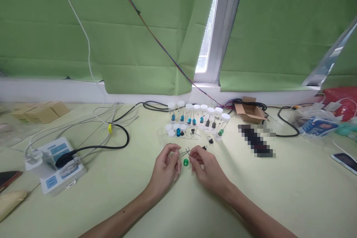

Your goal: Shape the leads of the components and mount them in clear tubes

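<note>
- Fingers curl inward on left hand point(166, 164) and right hand point(208, 167); whether either grips the rods point(185, 152) cannot be told.
- Between them sits the green knob point(186, 162); a stray nudge could roll it.
- Farther, overreaching could topple the vials point(196, 114).

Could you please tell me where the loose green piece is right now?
In the head view, the loose green piece lies on the tabletop, below and slightly right of centre, between the left hand and the right hand.
</note>
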A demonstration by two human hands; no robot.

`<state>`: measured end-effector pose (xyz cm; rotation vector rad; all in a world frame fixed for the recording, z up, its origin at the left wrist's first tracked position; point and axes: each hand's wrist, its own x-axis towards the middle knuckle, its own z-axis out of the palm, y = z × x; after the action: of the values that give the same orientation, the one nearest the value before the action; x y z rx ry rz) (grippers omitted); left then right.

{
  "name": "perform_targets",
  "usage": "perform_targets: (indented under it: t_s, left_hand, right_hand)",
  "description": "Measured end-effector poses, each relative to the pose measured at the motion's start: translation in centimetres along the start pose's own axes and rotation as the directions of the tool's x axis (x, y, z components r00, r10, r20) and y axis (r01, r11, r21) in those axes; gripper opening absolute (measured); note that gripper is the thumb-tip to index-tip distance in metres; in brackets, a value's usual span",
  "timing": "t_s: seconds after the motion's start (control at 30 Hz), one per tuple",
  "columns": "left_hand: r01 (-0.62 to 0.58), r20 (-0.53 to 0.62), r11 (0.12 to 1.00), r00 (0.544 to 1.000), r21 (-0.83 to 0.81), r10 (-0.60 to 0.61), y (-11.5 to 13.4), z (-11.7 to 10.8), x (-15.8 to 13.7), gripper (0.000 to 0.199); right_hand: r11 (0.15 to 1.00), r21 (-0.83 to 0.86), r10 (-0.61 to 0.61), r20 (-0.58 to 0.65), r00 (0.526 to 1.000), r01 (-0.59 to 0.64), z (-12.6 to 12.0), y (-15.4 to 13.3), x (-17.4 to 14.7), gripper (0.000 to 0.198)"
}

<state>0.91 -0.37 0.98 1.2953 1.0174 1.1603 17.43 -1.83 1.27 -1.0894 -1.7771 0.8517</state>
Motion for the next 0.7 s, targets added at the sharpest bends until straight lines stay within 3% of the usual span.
perform_targets:
  t_s: [0.3, 0.7]
  left_hand:
    - [0.041, 0.015, 0.998, 0.999, -0.041, -0.041, 0.52, 0.06, -0.08, 0.023]
    - [0.066, 0.04, 0.997, 0.997, -0.049, -0.064, 0.13, 0.07, 0.07, 0.025]
  right_hand:
    - [0.986, -0.14, -0.092, -0.001, 0.996, 0.091, -0.05, 0.12, -0.06, 0.013]
    - [0.969, -0.178, -0.171, 0.023, 0.985, 0.173, -0.18, -0.11, -0.04, 0.015]
